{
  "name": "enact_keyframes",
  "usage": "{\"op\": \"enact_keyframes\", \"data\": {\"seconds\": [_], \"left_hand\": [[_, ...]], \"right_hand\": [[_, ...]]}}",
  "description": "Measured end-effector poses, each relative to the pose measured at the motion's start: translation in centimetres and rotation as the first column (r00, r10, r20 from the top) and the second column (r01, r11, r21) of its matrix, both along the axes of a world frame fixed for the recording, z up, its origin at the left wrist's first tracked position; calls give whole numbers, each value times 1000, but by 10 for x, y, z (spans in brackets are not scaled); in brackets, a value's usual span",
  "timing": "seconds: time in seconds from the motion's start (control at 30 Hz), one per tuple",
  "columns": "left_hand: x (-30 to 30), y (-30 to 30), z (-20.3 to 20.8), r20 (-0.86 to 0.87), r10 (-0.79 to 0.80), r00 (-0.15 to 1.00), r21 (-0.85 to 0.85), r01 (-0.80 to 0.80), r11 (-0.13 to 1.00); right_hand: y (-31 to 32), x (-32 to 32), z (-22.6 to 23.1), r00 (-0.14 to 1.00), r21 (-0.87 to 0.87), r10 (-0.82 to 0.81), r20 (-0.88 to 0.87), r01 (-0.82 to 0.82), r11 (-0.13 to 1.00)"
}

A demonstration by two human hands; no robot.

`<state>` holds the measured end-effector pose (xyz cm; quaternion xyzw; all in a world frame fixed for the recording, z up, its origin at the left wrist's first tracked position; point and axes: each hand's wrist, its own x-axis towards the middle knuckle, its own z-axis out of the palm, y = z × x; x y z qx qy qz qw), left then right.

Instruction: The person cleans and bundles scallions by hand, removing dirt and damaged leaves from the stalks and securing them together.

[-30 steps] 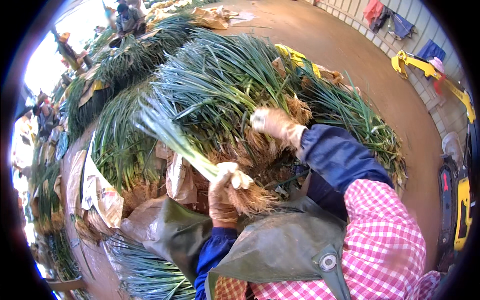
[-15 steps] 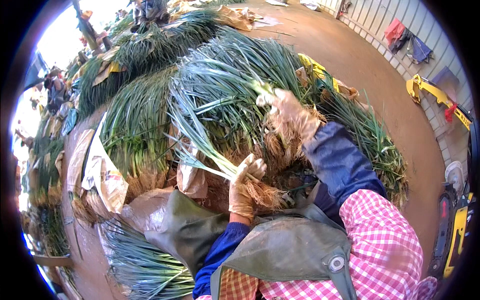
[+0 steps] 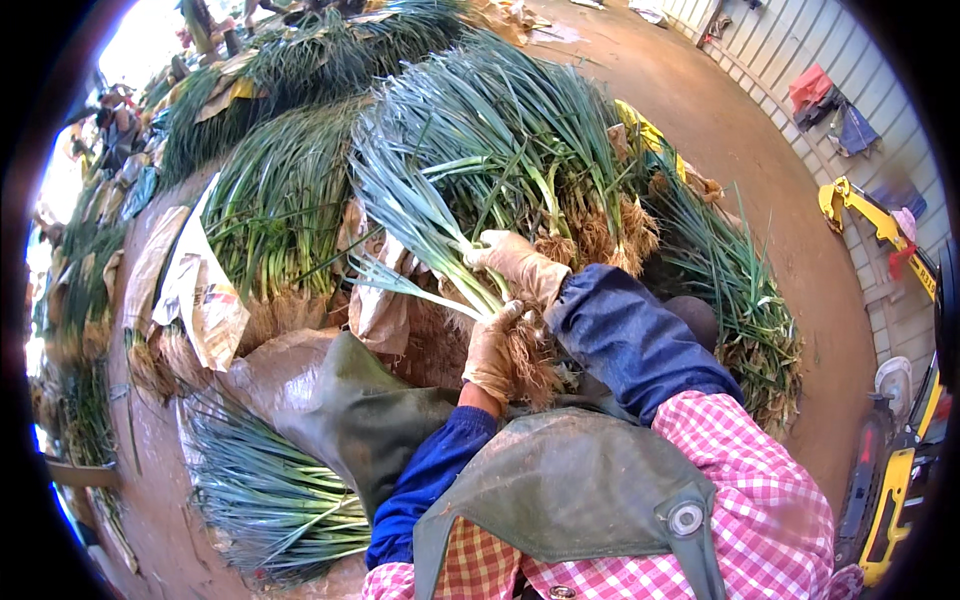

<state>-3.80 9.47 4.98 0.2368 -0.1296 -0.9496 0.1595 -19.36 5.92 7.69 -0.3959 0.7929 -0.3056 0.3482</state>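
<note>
A bunch of leeks (image 3: pixel 415 215) with long blue-green leaves, pale stems and brown stringy roots lies slanted before me, leaves pointing up and left. My gloved left hand (image 3: pixel 491 358) is closed round the stems just above the roots, which hang beside its wrist. Higher up the same stems, my gloved right hand (image 3: pixel 522 266) closes on the bunch; part of its fingers is hidden. Right behind both hands rises a big heap of leeks (image 3: pixel 500 110), their roots toward me.
More leeks (image 3: pixel 290 200) stand stacked at the left, beside a white sack (image 3: pixel 203 300). A laid-out pile (image 3: pixel 270 490) rests on the ground by my left knee. To the right lie further leeks (image 3: pixel 735 320) and a yellow-armed machine (image 3: pixel 870 210) near the wall.
My right hand has come down and left from the heap onto the stems above my left hand. Leeks it held now join the bunch. The view has shifted slightly.
</note>
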Motion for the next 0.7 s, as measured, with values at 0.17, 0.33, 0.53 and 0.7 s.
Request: {"op": "enact_keyframes", "data": {"seconds": [0.17, 0.33, 0.53, 0.7], "left_hand": [[-1, -3, 6, -57, 85, 995, 12, -84, 996], [6, -8, 3, -94, 196, 976, -13, -198, 980], [9, -13, -12, 104, 206, 973, -190, -184, 964], [8, -5, -15, 182, 198, 963, -186, -164, 969]], "right_hand": [[19, 1, 12, 973, -163, -4, -233, -35, 986], [92, 36, 57, 754, -349, 255, 605, -37, 936], [97, 31, 90, 777, -596, 479, 408, -171, 784], [-5, 47, 50, 817, -5, 157, -555, -192, 981]]}}
